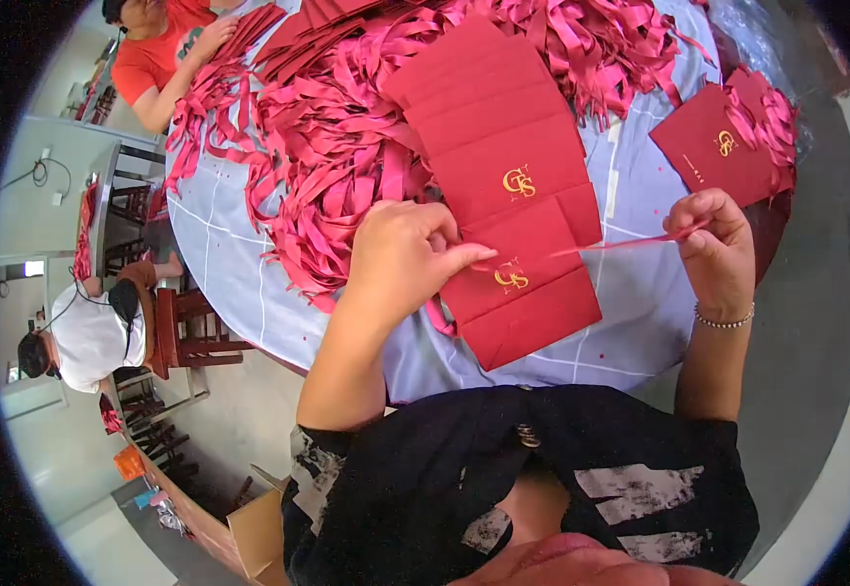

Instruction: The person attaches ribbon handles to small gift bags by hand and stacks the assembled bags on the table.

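A red paper bag [532, 313] with gold lettering lies at the near edge of the table, at the front of an overlapping row of similar red bags [498, 117]. My left hand [401, 249] grips this bag's left edge, its thumb pressed on the front near the lettering and its fingers curled. To the right, my right hand [716, 244] pinches a thin red ribbon [630, 241] between thumb and fingertips. The ribbon stretches taut from the bag to that hand. Whether my left hand also holds some ribbon, I cannot tell.
Heaps of pink-red ribbon [332, 166] cover the left and back of the round table with its pale checked cloth [630, 342]. More bags with ribbons [713, 146] lie at the right edge. A person in red [156, 59] handles bags across the table; another person [98, 327] sits farther left.
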The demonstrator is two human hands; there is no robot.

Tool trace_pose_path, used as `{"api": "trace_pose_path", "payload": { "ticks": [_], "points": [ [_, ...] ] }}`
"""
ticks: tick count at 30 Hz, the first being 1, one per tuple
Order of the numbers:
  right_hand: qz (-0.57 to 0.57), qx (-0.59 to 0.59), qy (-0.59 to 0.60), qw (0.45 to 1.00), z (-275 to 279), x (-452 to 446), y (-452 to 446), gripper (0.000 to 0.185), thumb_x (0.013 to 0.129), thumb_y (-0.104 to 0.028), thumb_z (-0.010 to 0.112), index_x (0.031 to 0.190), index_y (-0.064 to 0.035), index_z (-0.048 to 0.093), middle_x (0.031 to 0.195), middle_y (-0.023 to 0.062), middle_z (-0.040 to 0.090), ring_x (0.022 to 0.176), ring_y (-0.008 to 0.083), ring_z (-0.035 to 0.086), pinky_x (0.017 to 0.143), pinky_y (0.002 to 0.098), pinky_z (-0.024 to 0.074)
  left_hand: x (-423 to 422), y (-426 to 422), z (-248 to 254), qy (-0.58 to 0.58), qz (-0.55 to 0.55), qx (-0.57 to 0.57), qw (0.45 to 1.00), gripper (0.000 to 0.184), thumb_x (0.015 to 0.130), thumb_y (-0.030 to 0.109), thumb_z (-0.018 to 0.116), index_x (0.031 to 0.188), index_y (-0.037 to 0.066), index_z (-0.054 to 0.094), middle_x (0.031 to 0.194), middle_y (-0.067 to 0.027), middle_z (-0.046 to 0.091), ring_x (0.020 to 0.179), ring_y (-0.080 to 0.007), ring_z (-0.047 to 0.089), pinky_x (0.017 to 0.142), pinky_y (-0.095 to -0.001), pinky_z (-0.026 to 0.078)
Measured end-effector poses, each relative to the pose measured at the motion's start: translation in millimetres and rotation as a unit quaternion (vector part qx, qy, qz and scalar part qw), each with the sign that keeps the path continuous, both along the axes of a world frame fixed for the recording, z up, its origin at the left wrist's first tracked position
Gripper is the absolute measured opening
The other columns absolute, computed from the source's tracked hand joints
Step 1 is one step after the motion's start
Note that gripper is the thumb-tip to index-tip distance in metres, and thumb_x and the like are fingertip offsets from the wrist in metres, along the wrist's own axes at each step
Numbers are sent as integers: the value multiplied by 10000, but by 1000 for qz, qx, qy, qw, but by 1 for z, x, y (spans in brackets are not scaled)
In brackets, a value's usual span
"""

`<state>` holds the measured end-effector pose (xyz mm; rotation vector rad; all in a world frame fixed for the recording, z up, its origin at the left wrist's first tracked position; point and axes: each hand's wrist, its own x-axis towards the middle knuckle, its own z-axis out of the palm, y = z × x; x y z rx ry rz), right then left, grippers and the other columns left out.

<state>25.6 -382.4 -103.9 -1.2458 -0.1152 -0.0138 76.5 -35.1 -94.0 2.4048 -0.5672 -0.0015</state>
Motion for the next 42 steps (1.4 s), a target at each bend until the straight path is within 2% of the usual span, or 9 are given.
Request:
{"api": "trace_pose_path", "payload": {
  "ticks": [2, 8, 13, 17, 20, 22, 26, 28, 42],
  "points": [
    [24, 127, -35, 991, -1, 2, 10, 231, 830, 37, 704, 1043, -9, 626, 966, 92, 671, 922, 187, 640, 845, 295, 513, -1, 0, 2, -15, -25, 2, 1000, 367, 630, 297, 908, 723, 51, 652, 589, -51, 573, 560, -216, 570, 560, -344, 432],
    [49, 131, 39, 989, -1, -1, 31, 187, 948, -2, 591, 1132, 15, 622, 1008, 122, 678, 956, 245, 694, 848, 352, 583, -10, -10, 14, -52, -59, -38, 996, 430, 651, 239, 894, 962, 48, 666, 796, -79, 622, 734, -225, 611, 663, -337, 476],
    [73, -41, 105, 991, -4, -3, 51, 273, 970, -18, 580, 1240, 9, 614, 1026, 58, 677, 867, 103, 630, 782, 241, 516, -12, -19, -2, -61, -100, -91, 989, 366, 730, 187, 839, 1017, 32, 672, 849, -98, 645, 801, -263, 641, 720, -369, 504],
    [85, -88, 109, 986, -7, -4, 81, 291, 914, 23, 651, 1205, 21, 637, 1110, 74, 680, 923, 119, 659, 826, 266, 531, -18, -25, 2, -70, -99, -43, 992, 305, 768, 177, 805, 988, 22, 661, 865, -122, 647, 832, -305, 644, 729, -388, 508],
    [79, -118, 74, 987, -11, -3, 91, 237, 899, 1, 680, 1135, 17, 683, 1059, 82, 703, 926, 134, 680, 821, 264, 538, -20, -27, 4, -57, -96, -22, 994, 278, 781, 177, 794, 953, 19, 642, 856, -133, 641, 820, -322, 639, 721, -392, 508],
    [46, -326, -90, 940, -8, 0, 94, 154, 880, -20, 704, 1030, 9, 722, 957, 92, 717, 887, 139, 684, 763, 270, 543, -22, -27, 6, -55, -95, -13, 994, 267, 788, 173, 788, 939, 19, 630, 848, -136, 638, 807, -328, 637, 712, -392, 508],
    [74, -302, 38, 950, 6, -2, 101, 103, 859, -27, 717, 959, -6, 732, 857, 117, 705, 818, 188, 691, 721, 296, 541, -28, -27, 9, 20, -56, 1, 998, 239, 835, 185, 745, 951, 31, 602, 830, -149, 659, 790, -353, 660, 679, -436, 512],
    [23, -379, -143, 914, -4, -2, 103, 113, 846, -28, 721, 957, -14, 731, 836, 127, 696, 756, 241, 683, 674, 329, 537, -30, -27, 8, 43, -43, 8, 998, 227, 855, 196, 719, 959, 38, 592, 817, -153, 670, 798, -367, 670, 677, -468, 515],
    [-14, -413, -146, 899, 4, 1, 123, 48, 810, -43, 719, 816, -17, 679, 772, 145, 649, 712, 316, 655, 624, 386, 521, -39, -25, 6, 1, -28, -14, 1000, 234, 821, 143, 769, 981, 20, 650, 840, -169, 695, 769, -306, 705, 665, -376, 548]
  ]
}}
